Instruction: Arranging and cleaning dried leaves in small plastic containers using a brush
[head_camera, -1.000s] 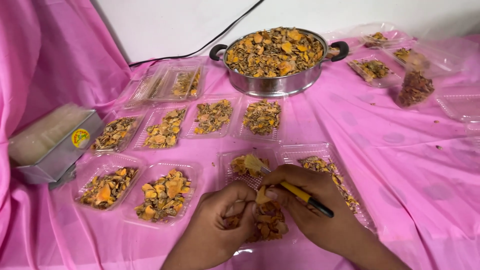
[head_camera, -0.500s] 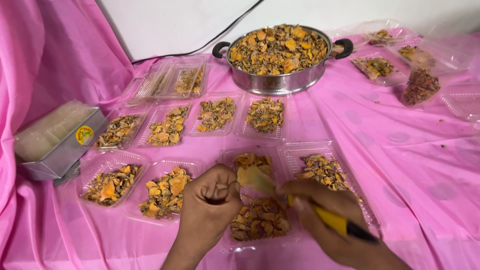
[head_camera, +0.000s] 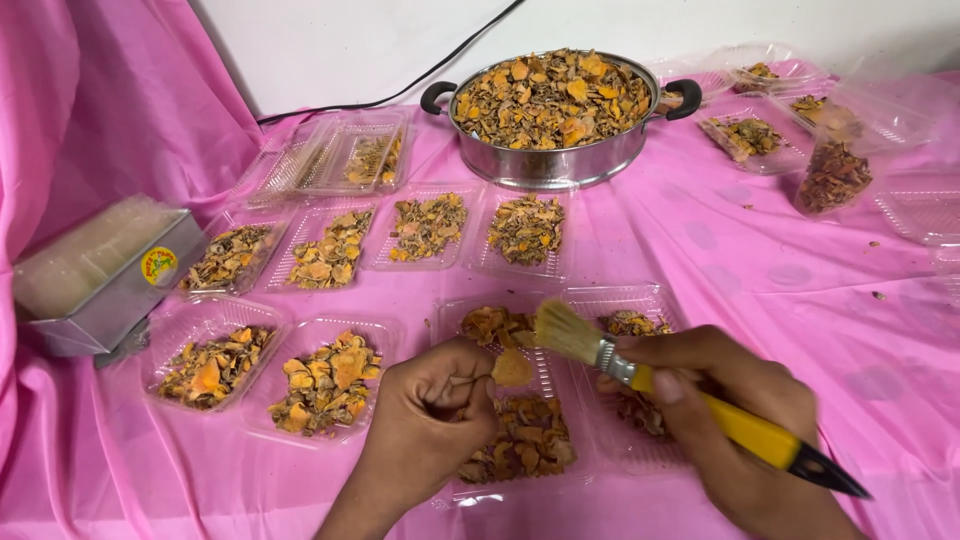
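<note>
orange chip pinched in left hand fingers, brush touching

A worktop draped in a pink cloth carries everything. At twelve o'clock stands a steel pot heaped with dried orange-brown chips. Just below it lies a row of four clear plastic trays holding the same chips, and two more filled trays lie at eight o'clock. A metal box with stacked clear lids sits at nine o'clock. Empty stacked trays lie at eleven o'clock. More open trays and a tipped clear container lie at two o'clock. A double tray lies at six o'clock.
</note>
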